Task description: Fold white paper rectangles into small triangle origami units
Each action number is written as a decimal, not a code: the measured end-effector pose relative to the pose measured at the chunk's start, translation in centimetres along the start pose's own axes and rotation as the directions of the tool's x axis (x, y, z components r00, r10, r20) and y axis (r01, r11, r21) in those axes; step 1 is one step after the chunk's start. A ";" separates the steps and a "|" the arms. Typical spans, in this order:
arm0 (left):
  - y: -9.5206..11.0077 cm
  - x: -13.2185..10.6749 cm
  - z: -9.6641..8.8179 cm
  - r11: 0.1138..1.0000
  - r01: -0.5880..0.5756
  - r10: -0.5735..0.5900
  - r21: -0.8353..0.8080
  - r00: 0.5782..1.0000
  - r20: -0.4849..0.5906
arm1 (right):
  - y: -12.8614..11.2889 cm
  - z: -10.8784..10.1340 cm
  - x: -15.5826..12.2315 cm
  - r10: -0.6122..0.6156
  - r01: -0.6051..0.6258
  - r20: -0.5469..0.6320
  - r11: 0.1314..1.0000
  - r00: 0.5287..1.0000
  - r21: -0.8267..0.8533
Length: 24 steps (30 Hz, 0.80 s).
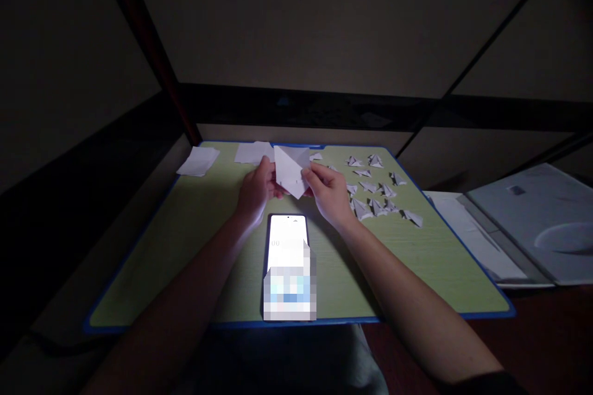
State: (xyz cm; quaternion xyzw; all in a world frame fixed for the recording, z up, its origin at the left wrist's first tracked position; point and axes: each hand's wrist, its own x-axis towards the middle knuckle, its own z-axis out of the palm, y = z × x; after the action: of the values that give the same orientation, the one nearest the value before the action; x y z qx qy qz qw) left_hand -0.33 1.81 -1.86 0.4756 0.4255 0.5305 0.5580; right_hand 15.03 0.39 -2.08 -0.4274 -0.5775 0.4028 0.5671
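Observation:
A partly folded sheet of white paper [290,173] is held up above the middle of the table, its point facing down toward me. My left hand [257,190] grips its left edge between thumb and fingers. On the other side my right hand [331,191] pinches it, the thumb lying on the paper's front face. Creases run across the sheet, and a greyer triangle shows at its upper right. Below the hands lies a phone [288,241] with a bright screen, its lower part blurred out.
Several small folded paper pieces [376,205] are scattered on the right of the green table [222,287], which has a blue rim. Stacks of white paper [198,161] and more sheets [252,152] lie at the back left. An open white box [523,222] stands beyond the right edge.

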 end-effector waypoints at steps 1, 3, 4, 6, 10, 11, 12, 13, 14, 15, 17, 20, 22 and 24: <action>0.1 0.0 0.0 0.998 0.045 -0.044 -0.039 0.999 0.025 | 0.0 0.0 0.0 -0.002 0.002 -0.003 1.000 1.000 0.000; 0.2 0.1 0.0 0.988 0.126 -0.123 -0.086 0.992 0.042 | -0.1 0.0 0.0 -0.012 0.011 -0.009 1.000 1.000 -0.007; 0.3 0.1 0.0 0.983 0.154 -0.150 -0.098 0.988 0.041 | -0.1 0.0 0.0 -0.014 0.014 -0.010 1.000 1.000 -0.013; 0.3 0.1 0.0 0.978 0.178 -0.172 -0.113 0.984 0.054 | -0.1 0.0 -0.1 -0.014 0.014 -0.007 1.000 1.000 -0.023; 0.2 -0.2 -0.1 0.975 0.163 -0.141 -0.148 0.979 0.150 | 0.0 0.1 -0.2 -0.020 0.020 0.001 1.000 1.000 -0.012; 0.2 -0.2 -0.2 0.974 0.168 -0.142 -0.150 0.975 0.172 | 0.0 0.1 -0.2 -0.025 0.025 0.003 1.000 1.000 -0.009; 0.3 -0.3 -0.2 0.973 0.176 -0.147 -0.146 0.971 0.190 | 0.0 0.1 -0.2 -0.031 0.031 0.003 0.999 1.000 -0.015; 0.4 -0.3 -0.2 0.973 0.185 -0.155 -0.140 0.967 0.203 | 0.0 0.0 -0.2 -0.038 0.038 0.004 0.999 0.999 -0.028; 0.5 -0.4 -0.2 0.971 0.196 -0.165 -0.134 0.963 0.212 | -0.1 0.0 -0.2 -0.042 0.043 0.005 0.998 0.999 -0.043; 0.7 -0.4 -0.1 0.969 0.208 -0.177 -0.130 0.960 0.217 | -0.1 0.0 -0.2 -0.045 0.045 0.004 0.997 0.999 -0.058; 1.2 -0.5 0.0 0.961 0.244 -0.210 -0.129 0.950 0.231 | -0.2 -0.1 -0.1 -0.043 0.043 -0.007 0.996 0.999 -0.074; 1.9 -0.7 0.0 0.945 0.311 -0.277 -0.106 0.927 0.254 | -0.3 -0.2 -0.1 -0.056 0.054 -0.021 0.994 0.998 -0.090; 2.1 -0.8 0.1 0.932 0.350 -0.311 -0.099 0.908 0.281 | -0.4 -0.2 -0.1 -0.085 0.084 -0.001 0.990 0.996 -0.113; 2.2 -0.9 0.0 0.922 0.373 -0.324 -0.103 0.891 0.318 | -0.5 -0.3 -0.2 -0.121 0.123 0.025 0.981 0.992 -0.150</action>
State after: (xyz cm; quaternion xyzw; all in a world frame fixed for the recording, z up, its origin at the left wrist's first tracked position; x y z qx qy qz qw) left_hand -0.82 0.93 0.24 0.4181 0.3717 0.3772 0.7380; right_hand 15.27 0.07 -1.69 -0.4299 -0.6359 0.3256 0.5521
